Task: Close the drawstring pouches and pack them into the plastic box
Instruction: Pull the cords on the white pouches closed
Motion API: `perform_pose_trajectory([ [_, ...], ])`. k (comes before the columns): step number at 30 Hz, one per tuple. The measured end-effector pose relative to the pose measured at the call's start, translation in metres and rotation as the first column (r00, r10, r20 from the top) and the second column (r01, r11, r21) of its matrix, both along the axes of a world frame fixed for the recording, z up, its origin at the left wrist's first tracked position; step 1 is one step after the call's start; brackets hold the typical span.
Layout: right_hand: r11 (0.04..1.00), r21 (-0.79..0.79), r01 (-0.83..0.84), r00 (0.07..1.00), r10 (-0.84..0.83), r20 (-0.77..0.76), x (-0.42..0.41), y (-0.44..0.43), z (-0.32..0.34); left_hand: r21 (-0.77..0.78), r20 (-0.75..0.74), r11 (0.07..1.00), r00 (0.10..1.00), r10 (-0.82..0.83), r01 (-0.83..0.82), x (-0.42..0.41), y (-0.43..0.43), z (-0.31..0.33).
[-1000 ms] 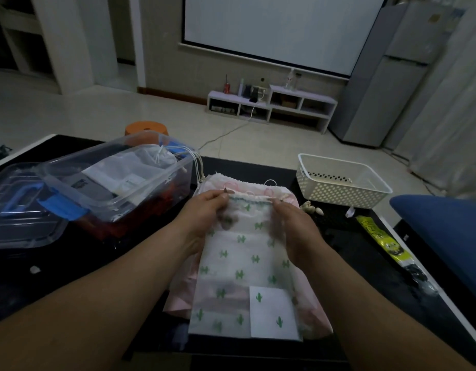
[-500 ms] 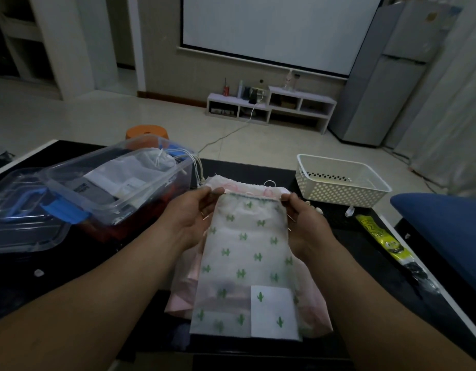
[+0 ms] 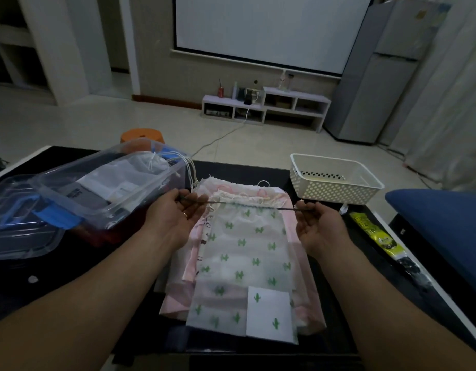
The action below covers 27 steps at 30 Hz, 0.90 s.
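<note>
Whereas both hands had gripped its mouth moments earlier, the left hand and right hand pinched dark cord ends, pulled apart toward 9 and 3 o'clock; the white cactus-printed drawstring pouch, mouth gathering shut, lay atop pink pouches, clear plastic box at 10 o'clock.

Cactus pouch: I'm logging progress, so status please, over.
Left hand, right hand pinch drawstring, pulled taut. Cactus pouch mouth gathered, atop pink pouches. Plastic box open, path clear.
</note>
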State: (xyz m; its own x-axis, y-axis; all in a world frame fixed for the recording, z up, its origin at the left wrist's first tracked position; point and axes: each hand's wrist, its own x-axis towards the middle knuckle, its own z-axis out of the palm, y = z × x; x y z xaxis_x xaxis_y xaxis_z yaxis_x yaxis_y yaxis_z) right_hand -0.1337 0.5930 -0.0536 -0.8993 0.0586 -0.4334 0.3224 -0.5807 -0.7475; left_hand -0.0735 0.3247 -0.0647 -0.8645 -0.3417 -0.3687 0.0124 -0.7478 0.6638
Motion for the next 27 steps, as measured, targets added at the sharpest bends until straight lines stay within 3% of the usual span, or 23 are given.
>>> perform_pose_trajectory([
  [4, 0.979, -0.201, 0.037, 0.999, -0.03, 0.039, -0.002, 0.006, -0.003, 0.078, 0.019, 0.997, 1.0, -0.017, 0.015, -0.002, 0.001, 0.0],
  [5, 0.97, -0.242, 0.03, 0.999, -0.024, 0.029, -0.003, 0.006, -0.003, 0.022, 0.037, 0.999, 0.998, -0.047, 0.046, -0.002, 0.001, 0.0],
  [7, 0.972, -0.237, 0.007, 1.0, 0.0, 0.03, -0.006, 0.005, -0.005, -0.264, 0.081, 0.959, 0.993, -0.086, 0.105, -0.002, 0.002, -0.003],
  [9, 0.999, -0.037, -0.013, 1.0, 0.014, 0.021, -0.009, 0.007, -0.008, -0.584, 0.123, 0.801, 0.989, -0.078, 0.136, -0.003, 0.002, -0.004],
  [13, 0.921, 0.39, 0.0, 0.997, 0.03, -0.071, -0.011, 0.018, -0.011, -0.886, 0.106, 0.455, 0.994, 0.015, 0.088, -0.004, -0.001, -0.003],
  [15, 0.792, 0.609, 0.043, 0.98, 0.084, -0.179, -0.011, 0.016, -0.008, -0.966, 0.07, 0.251, 0.998, 0.003, 0.067, 0.001, 0.005, 0.0],
  [17, 0.6, 0.789, 0.132, 0.942, 0.171, -0.288, -0.009, 0.009, -0.006, -0.986, 0.03, 0.162, 0.999, -0.026, 0.034, 0.008, 0.014, 0.002],
  [19, 0.545, 0.821, 0.169, 0.909, 0.235, -0.343, -0.003, 0.001, -0.004, -0.981, 0.032, 0.189, 0.998, -0.051, 0.041, 0.009, 0.018, 0.003],
  [22, 0.633, 0.773, 0.044, 0.855, 0.376, -0.357, 0.009, -0.009, 0.008, -0.949, 0.049, 0.3, 0.984, -0.17, 0.099, 0.008, 0.023, 0.01],
  [27, 0.615, 0.789, -0.003, 0.711, 0.556, -0.431, 0.028, -0.035, 0.041, -0.903, -0.002, 0.38, 0.882, -0.472, 0.201, 0.014, 0.055, 0.035],
])
